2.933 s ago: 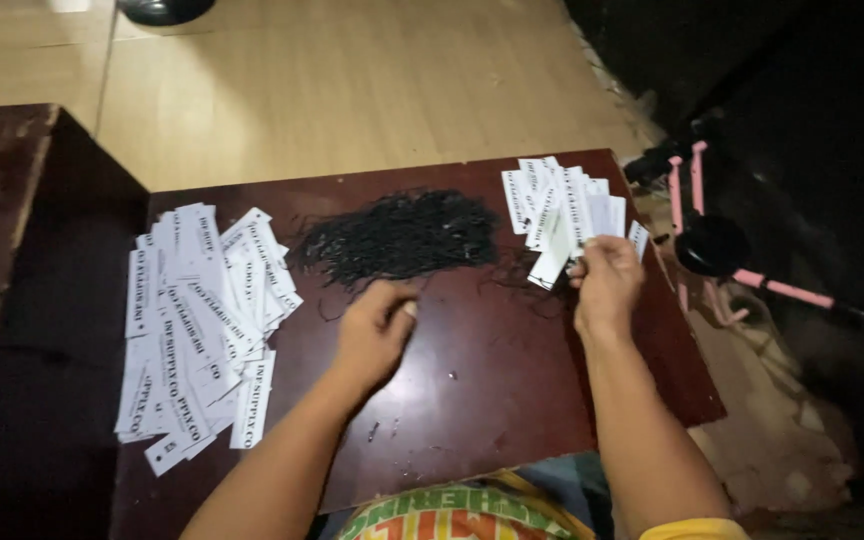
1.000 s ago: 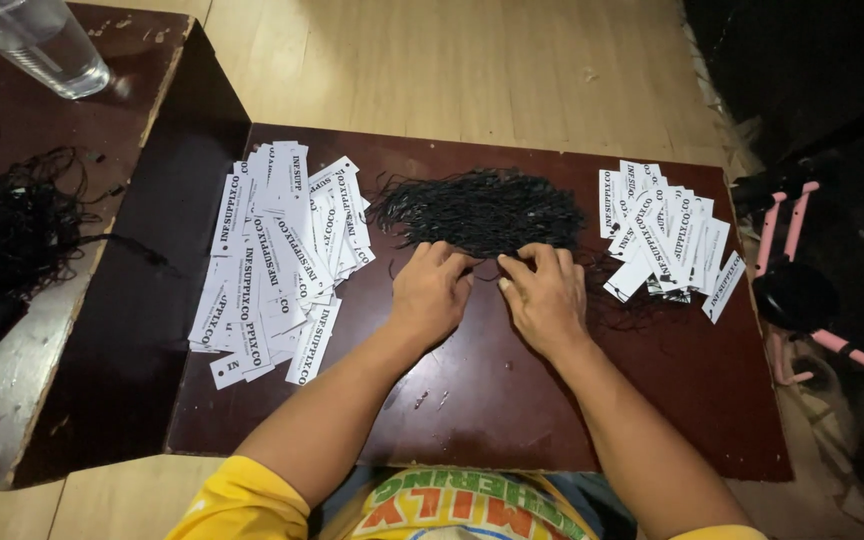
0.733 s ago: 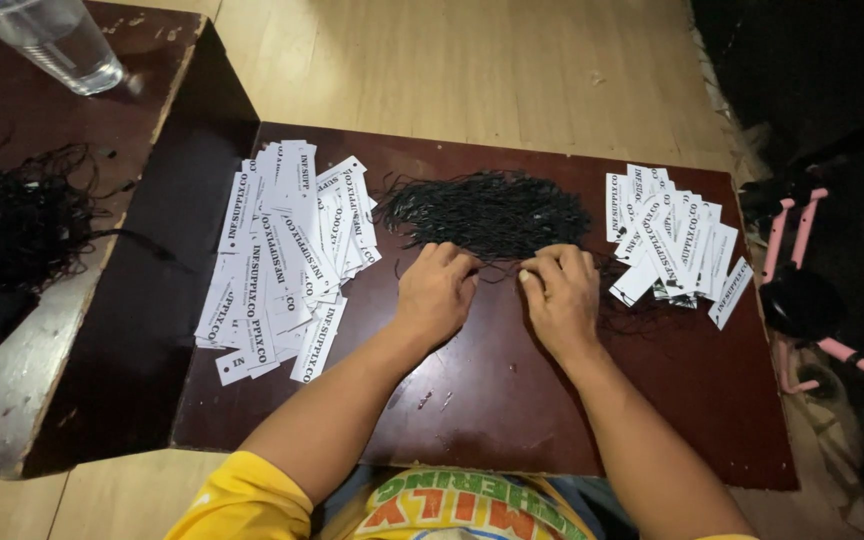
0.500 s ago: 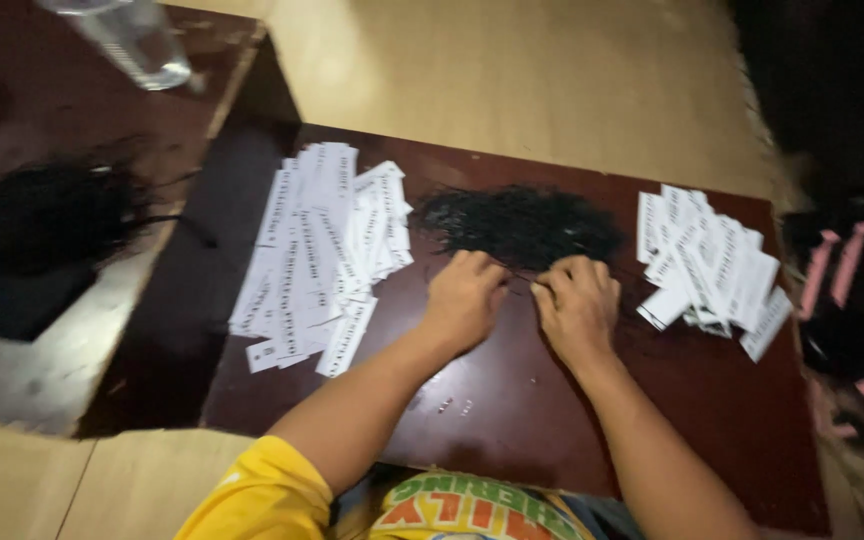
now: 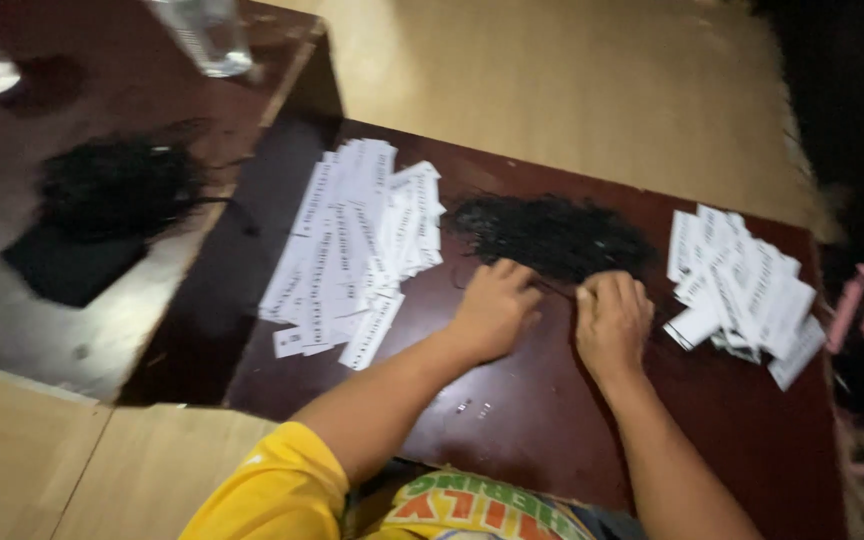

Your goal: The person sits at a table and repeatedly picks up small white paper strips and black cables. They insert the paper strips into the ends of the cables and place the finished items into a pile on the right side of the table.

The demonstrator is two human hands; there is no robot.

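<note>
Both hands (image 5: 552,315) at black-string pile (image 5: 552,235)

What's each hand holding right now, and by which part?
Left hand and right hand both sit at the near edge of the black string pile, and a thin strand seems to run between them. The blur hides the exact grip.

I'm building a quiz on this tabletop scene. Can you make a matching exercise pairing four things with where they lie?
Things:
1. big spread of white paper tags
2. smaller pile of white tags
3. heap of black strings
4. clear glass

Places:
A. on the neighbouring table, far left
B. just beyond both hands
C. right of the right hand
D. left of the left hand

Pairs: 1-D, 2-C, 3-B, 4-A
</note>
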